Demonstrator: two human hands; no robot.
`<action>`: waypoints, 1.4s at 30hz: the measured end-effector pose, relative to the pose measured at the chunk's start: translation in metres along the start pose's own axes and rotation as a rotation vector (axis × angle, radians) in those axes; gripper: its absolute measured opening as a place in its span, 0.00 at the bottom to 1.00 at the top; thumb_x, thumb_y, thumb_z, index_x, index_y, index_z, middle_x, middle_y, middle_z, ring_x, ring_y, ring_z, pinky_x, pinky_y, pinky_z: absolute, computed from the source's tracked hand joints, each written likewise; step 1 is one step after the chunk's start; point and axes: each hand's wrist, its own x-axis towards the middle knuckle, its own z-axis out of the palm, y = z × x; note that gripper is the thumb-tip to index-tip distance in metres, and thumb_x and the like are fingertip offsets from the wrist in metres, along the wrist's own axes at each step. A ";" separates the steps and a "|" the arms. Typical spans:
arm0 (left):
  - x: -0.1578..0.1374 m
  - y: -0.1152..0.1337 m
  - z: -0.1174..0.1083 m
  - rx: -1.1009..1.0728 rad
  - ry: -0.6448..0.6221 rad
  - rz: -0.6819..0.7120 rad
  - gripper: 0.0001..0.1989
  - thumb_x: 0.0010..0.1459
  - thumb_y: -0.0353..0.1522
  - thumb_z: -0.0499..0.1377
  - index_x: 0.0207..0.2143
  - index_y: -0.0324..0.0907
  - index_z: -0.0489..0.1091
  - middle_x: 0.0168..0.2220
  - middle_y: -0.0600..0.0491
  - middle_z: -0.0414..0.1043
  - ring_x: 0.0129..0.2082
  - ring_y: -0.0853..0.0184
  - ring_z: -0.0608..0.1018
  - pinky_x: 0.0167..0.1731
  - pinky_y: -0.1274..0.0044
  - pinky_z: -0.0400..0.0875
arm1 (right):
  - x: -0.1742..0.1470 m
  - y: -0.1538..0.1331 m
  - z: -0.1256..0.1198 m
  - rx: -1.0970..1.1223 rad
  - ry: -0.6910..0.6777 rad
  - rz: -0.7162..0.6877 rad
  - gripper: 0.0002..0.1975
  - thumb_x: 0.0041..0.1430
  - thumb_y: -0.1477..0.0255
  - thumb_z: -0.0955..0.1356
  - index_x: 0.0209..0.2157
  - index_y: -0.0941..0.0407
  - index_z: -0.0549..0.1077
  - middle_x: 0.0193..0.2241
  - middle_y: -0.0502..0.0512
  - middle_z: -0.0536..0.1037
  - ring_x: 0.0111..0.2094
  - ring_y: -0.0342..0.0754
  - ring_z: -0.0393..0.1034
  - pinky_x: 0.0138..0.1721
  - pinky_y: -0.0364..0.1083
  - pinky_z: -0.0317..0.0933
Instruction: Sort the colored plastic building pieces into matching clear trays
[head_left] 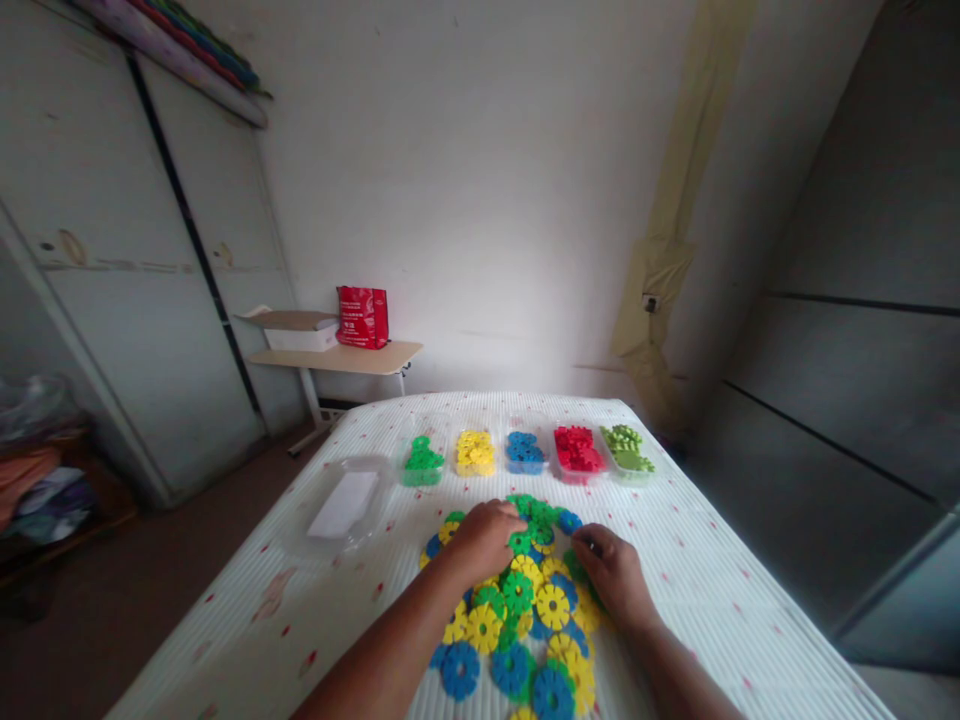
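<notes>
A pile of snowflake-shaped plastic discs in green, yellow and blue lies on the table in front of me; one yellow disc (pixel 553 606) rests near its middle. My left hand (pixel 489 540) reaches over the pile's far left part, its fingers curled beside the green discs (pixel 540 515). Whatever its fingertips may hold is hidden. On the right edge of the pile, my right hand (pixel 613 572) has thumb and fingers drawn together, close to a blue disc (pixel 569 522). I cannot make out what is between them.
Beyond the pile stand clear tubs of sorted pieces: green (pixel 424 462), yellow (pixel 475 453), blue (pixel 525 453), red (pixel 578 452) and light green (pixel 628 448). A clear tray (pixel 298 543) with white paper lies left. Behind, a side table (pixel 337 360) bears a red bag (pixel 363 318).
</notes>
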 end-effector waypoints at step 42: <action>-0.065 -0.051 -0.029 -0.234 0.705 -0.650 0.15 0.50 0.34 0.49 0.34 0.41 0.74 0.27 0.53 0.77 0.25 0.68 0.77 0.26 0.80 0.70 | -0.001 -0.009 -0.004 0.029 -0.054 -0.004 0.13 0.52 0.66 0.62 0.30 0.58 0.75 0.25 0.54 0.76 0.27 0.46 0.67 0.30 0.43 0.60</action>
